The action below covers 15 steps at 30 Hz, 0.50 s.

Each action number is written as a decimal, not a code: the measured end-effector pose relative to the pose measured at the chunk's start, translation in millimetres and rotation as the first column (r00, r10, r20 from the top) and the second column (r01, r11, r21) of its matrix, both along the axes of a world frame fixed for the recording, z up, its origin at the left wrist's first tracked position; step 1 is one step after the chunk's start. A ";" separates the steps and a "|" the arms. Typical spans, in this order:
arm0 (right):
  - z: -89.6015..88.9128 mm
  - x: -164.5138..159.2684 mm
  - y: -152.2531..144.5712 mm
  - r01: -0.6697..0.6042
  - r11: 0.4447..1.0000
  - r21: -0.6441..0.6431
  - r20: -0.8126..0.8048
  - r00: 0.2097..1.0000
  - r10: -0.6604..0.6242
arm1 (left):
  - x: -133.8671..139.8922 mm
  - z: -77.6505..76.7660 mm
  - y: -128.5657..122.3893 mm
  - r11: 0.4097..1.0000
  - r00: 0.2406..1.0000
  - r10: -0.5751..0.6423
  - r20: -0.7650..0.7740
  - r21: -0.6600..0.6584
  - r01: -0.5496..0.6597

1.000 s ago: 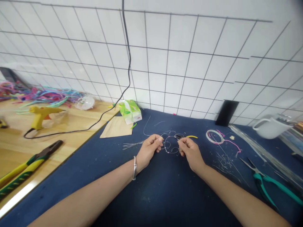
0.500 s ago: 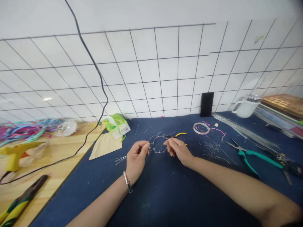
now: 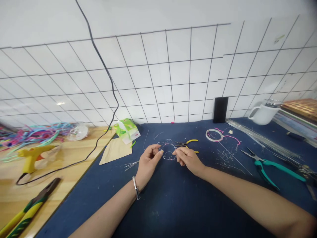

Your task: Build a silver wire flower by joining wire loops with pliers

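A thin wire shape (image 3: 169, 159) with curved loops and a few tiny pink spots lies between my two hands. My left hand (image 3: 150, 159) pinches its left side between thumb and fingers. On the opposite side my right hand (image 3: 187, 158) is closed, fingertips pressed together on the wire. Just behind the right hand lie small yellow-handled pliers (image 3: 192, 141), partly hidden by it. To the left of my left hand, several straight wire pieces (image 3: 131, 165) rest on the dark blue cloth (image 3: 158, 205).
Right: a white ring (image 3: 207, 136) with pink cord, wire clippings (image 3: 226, 157), teal-handled pliers (image 3: 282, 168), a wire bundle (image 3: 250, 134) and a white mug (image 3: 264, 114). Left: a green packet (image 3: 126, 129), a yellow glue gun (image 3: 31, 160), large pliers (image 3: 34, 206) and a black cable (image 3: 112, 89).
The whole view has shifted, so everything sits slightly further right. Both hands stay closed at the wire shape, and the left hand has turned a little and come slightly nearer the right.
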State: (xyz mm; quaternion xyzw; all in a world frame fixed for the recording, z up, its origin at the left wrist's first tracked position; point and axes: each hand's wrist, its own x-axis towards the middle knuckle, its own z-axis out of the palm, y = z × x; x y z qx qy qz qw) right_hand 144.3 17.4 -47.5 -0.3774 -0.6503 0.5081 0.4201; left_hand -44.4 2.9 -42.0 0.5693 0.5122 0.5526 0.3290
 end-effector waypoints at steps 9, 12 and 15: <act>4.4 -6.6 -4.5 -0.053 0.988 -0.149 -0.119 0.992 0.035 | 4.6 8.6 -8.6 0.999 0.998 -0.039 0.042 0.040 0.037; 5.9 -7.0 -4.8 -0.057 0.987 -0.153 -0.118 0.992 0.039 | 5.7 9.5 -10.8 0.998 0.996 -0.060 0.059 0.033 0.058; 6.9 -5.3 -3.2 -0.055 0.988 -0.146 -0.128 0.991 0.037 | 3.8 7.3 -9.2 0.998 0.997 -0.060 0.052 0.006 0.060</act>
